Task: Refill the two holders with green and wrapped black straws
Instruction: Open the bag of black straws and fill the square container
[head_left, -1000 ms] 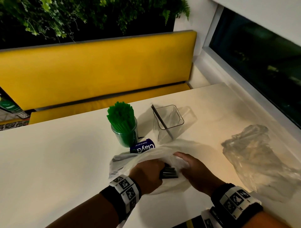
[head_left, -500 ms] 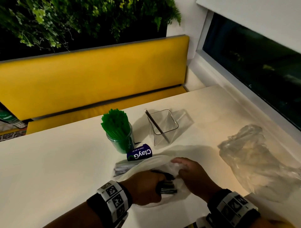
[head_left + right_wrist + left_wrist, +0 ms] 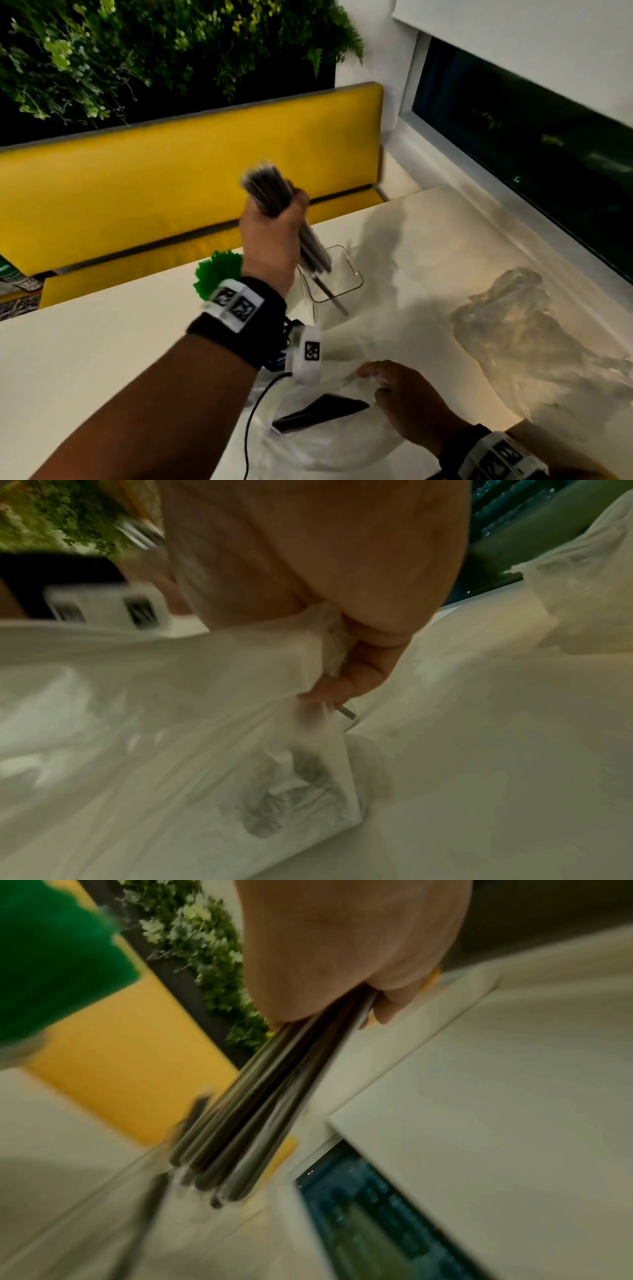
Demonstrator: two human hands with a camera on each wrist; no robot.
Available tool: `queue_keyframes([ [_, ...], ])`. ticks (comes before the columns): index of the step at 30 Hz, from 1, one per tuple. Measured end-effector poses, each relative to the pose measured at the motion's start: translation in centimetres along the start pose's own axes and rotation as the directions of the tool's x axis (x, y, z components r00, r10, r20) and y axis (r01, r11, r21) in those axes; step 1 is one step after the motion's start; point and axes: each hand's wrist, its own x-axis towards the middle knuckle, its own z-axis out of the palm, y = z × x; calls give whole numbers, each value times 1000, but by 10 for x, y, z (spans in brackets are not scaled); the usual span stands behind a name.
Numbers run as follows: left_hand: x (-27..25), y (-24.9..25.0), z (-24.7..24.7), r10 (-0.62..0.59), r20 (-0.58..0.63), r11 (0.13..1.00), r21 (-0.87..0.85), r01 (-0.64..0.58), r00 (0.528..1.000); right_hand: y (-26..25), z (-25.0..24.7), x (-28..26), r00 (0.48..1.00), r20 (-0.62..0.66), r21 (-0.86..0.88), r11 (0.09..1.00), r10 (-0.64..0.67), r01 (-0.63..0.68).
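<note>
A bundle of wrapped black straws (image 3: 274,198), clamped in the left hand (image 3: 270,236) above the clear square holder (image 3: 337,277) at mid-table, could be splayed against its rim or tip it, while the white bag (image 3: 329,442) is pinched by the right hand (image 3: 407,404).

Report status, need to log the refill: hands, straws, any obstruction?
Left hand grips black straws above clear holder. Right hand holds white bag. One straw already inside; nothing blocking.

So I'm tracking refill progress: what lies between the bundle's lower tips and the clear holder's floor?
Head view: only one black straw leaning inside the clear holder; otherwise bare.
</note>
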Motion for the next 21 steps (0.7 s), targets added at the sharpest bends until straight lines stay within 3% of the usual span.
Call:
queue_keyframes([
  [3, 4, -70, -1, -219, -69, 952, 203, 229, 973, 1, -1, 2, 1000, 0, -3, 1000, -9, 9],
  [6, 4, -106, -6, -262, -52, 876, 406, 260, 964, 2, -1, 3, 1000, -3, 11, 1000, -20, 20],
  [10, 0, -116, -14, -321, 77, 868, 422, 261, 944, 3, -1, 4, 999, 11, -11, 999, -41, 41],
  [14, 2, -110, -21, -239, 13, 876, 434, 210, 971, 7, 0, 7, 999, 0, -20, 999, -39, 39],
  [17, 0, -103, -12, -173, 41, 876, 463, 134, 984, 5, 2, 8, 1000, -7, -45, 999, -29, 29],
  [21, 5, -108, 3, -161, 127, 738, 674, 34, 979, 5, 4, 9, 1000, -18, -59, 998, -23, 22],
])
